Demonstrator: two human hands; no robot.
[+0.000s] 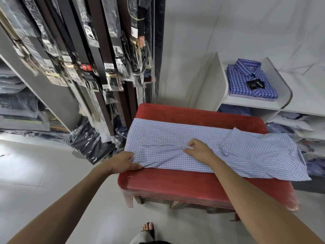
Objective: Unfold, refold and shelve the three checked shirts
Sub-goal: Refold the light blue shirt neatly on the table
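A pale blue checked shirt lies spread lengthwise across the red padded stool, its collar end hanging off to the right. My left hand grips the shirt's near left corner at the hem. In the middle of the shirt my right hand pinches a gathered fold of the cloth. On the white shelf at the right sits a folded dark blue checked shirt with a black tag, on top of another folded shirt.
Packaged belts hang in a dense row at the upper left. White shelving with wrapped garments stands at the far left. Lower shelves at the right hold more packed clothes. My sandalled foot is on the pale floor.
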